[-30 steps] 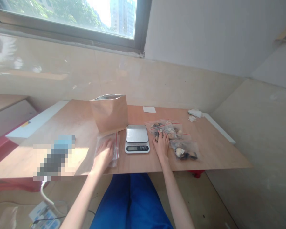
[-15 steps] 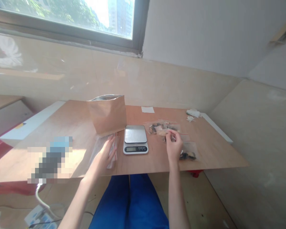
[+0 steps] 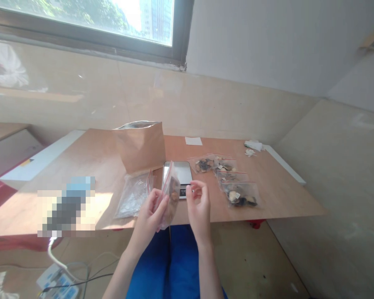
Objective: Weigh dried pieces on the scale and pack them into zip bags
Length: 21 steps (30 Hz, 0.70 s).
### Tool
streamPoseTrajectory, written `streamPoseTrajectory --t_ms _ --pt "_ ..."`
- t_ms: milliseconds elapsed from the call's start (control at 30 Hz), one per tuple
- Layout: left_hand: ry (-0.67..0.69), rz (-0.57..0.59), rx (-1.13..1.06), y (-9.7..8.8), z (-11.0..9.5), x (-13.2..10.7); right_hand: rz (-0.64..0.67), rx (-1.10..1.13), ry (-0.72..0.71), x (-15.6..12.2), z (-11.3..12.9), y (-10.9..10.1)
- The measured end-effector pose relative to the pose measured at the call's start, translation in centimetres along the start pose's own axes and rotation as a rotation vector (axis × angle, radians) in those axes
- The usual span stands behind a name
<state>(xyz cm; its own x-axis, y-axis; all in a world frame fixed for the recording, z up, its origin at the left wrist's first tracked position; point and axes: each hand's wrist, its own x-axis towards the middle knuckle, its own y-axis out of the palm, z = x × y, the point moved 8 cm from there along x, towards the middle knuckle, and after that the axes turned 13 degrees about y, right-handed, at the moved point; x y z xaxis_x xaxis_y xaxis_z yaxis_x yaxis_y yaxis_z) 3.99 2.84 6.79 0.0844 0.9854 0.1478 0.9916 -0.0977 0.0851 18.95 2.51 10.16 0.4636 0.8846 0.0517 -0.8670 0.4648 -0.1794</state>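
Zip-lock bag (image 3: 171,194) gripped by left hand (image 3: 148,222), right fingers (image 3: 197,192) curled empty, over table edge (image 3: 283,215)

No text can be read: the digital scale (image 3: 177,171) readout sits partly behind a held zip bag (image 3: 168,195), and the white labels (image 3: 237,195) on the other bags (image 3: 239,194) are too small.

Clear zip bag (image 3: 169,194), upright, seemingly brown pieces (image 3: 173,196) inside

Left hand (image 3: 148,222) holds up a zip bag (image 3: 170,195) — right hand (image 3: 198,207) just beside it.
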Motion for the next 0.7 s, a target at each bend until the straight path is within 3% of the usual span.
streamPoseTrajectory --t_ms 100,167,267,400,567,633,700 --pt "0.046 -0.002 -0.019 0.3 -0.2 -0.4 0.316 0.022 0.035 -2.0 0.0 3.2" --pt "0.052 0.013 -0.049 0.5 -0.1 -0.5 0.368 0.029 0.041 -2.6 0.1 3.8" --pt "0.03 -0.015 -0.082 0.0 0.5 -0.6 0.377 0.05 0.038 -2.6 0.2 3.9" --pt "0.081 -0.038 0.145 -1.0 0.3 -0.4 0.384 -0.033 -0.05 -2.9 0.9 3.8" --pt "0.142 0.024 0.394 -0.8 -0.7 0.1 0.321 -0.251 -0.133 -3.8 1.0 4.4" --pt "0.102 0.096 0.402 -0.7 -0.5 0.1 0.308 -0.239 -0.123 -3.5 0.5 4.3" --pt "0.044 0.138 0.406 -1.3 -0.3 -0.1 0.195 -0.179 -0.092 -2.4 -0.2 2.8"
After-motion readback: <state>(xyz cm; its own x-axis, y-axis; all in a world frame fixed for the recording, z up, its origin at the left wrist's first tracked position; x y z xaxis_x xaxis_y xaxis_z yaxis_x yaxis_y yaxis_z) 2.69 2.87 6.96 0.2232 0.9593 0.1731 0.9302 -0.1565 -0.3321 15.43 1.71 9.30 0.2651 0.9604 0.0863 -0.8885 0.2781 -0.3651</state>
